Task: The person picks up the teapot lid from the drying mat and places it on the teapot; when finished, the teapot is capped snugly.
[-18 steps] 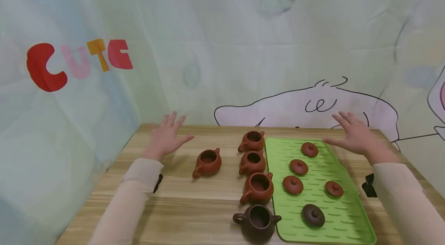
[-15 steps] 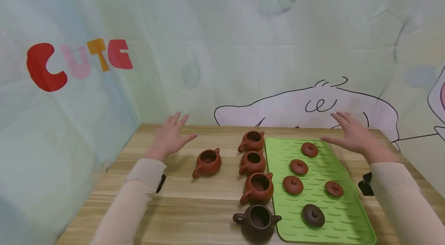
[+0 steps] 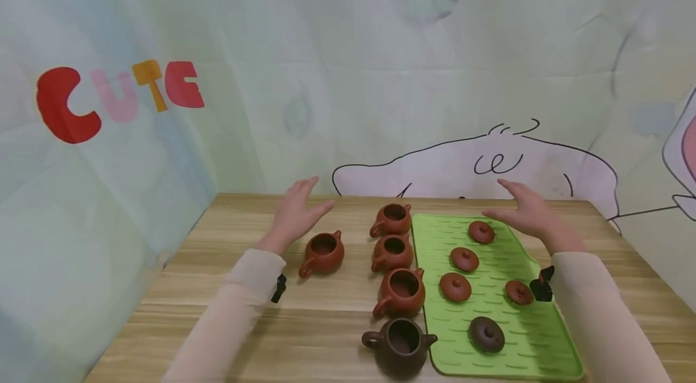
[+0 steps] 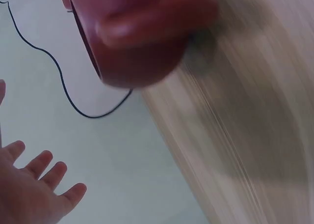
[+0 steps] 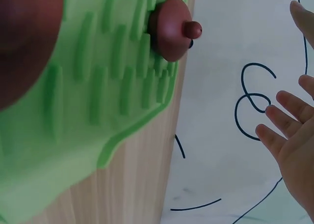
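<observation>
My left hand (image 3: 295, 215) is held up with fingers straight and holds nothing. Just right of it, a reddish-brown teapot (image 3: 324, 254) without a lid stands on the table; its handle looms large in the left wrist view. My right hand (image 3: 530, 214), fingers extended and nothing in them, hovers over the right side of a green mat (image 3: 522, 359). Nearest to it is a small reddish lid (image 3: 481, 232), whose knob shows in the right wrist view. Other lids on the mat are a reddish one (image 3: 464, 259), another (image 3: 455, 287), one by the right wrist (image 3: 519, 292) and a dark brown lid (image 3: 487, 334).
Along the mat's left edge stands a column of lidless teapots: a far one (image 3: 391, 220), a second (image 3: 393, 253), a third (image 3: 402, 292) and a dark brown teapot (image 3: 401, 348) nearest. Behind the wooden table (image 3: 315, 341) hangs a printed curtain (image 3: 348, 69).
Both hands have moved inward, the left hand to the right and the right hand to the left. Teapots and lids keep their places; the whole head view shifts slightly.
</observation>
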Tool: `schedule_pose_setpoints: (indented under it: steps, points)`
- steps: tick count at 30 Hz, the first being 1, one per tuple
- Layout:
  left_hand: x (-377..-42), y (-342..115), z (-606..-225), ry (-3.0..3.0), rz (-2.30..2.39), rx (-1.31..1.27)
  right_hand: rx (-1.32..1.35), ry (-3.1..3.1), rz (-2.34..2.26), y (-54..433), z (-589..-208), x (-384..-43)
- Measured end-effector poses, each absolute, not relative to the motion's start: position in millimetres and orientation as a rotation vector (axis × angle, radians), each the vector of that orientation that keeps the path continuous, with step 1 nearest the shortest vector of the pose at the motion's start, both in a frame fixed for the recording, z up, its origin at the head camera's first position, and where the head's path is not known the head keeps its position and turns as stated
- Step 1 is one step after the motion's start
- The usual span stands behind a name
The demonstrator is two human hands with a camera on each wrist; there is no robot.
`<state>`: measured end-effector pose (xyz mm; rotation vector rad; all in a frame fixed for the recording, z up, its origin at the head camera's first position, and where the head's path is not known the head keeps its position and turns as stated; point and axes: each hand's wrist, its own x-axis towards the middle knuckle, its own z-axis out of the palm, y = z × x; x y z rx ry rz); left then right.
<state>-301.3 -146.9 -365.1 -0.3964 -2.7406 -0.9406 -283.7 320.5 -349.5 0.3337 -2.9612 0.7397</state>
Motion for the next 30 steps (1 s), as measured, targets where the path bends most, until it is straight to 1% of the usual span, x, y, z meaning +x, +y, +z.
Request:
schedule_pose_setpoints:
  steps: [16,23,30]
  points:
    - [-306.0,-91.7,-376.7,-2.599,-1.333,-0.382,0.373,-2.970,0.877,305.1,-373.4,-285.4]
    - [-302.5,-66.8,-379.9,-2.559,-1.541,-0.333,0.335,-2.971,0.936,300.8,-379.5,-289.4]
    - [-300.6,-51.4,-385.3,-2.541,-1.599,-0.257,0.327,-2.967,1.009,298.6,-384.3,-290.0]
